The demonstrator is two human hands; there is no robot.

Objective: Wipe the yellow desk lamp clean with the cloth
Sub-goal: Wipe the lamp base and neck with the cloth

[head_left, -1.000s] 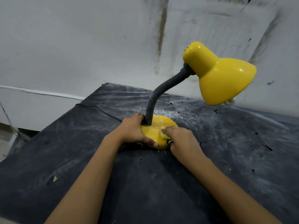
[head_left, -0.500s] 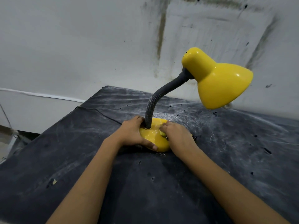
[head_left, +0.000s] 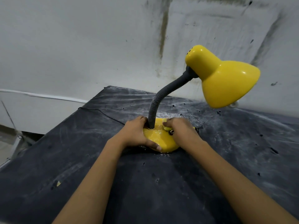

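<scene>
A thin black cord (head_left: 100,112) runs across the dark, dusty desk (head_left: 72,156). The yellow desk lamp (head_left: 171,88) stands mid-desk. The left hand (head_left: 135,135) grips its round base (head_left: 159,140), thumb along the near rim, fingers beside the grey gooseneck (head_left: 152,110). The right hand (head_left: 182,129) curls over a small yellow cloth (head_left: 166,126), pressing it onto the base's top. The shade (head_left: 226,81) hangs out right, tilted downward.

Left hand (head_left: 135,133) grips lamp base (head_left: 161,140); right hand (head_left: 182,129) holds cloth (head_left: 166,127) against it.
</scene>
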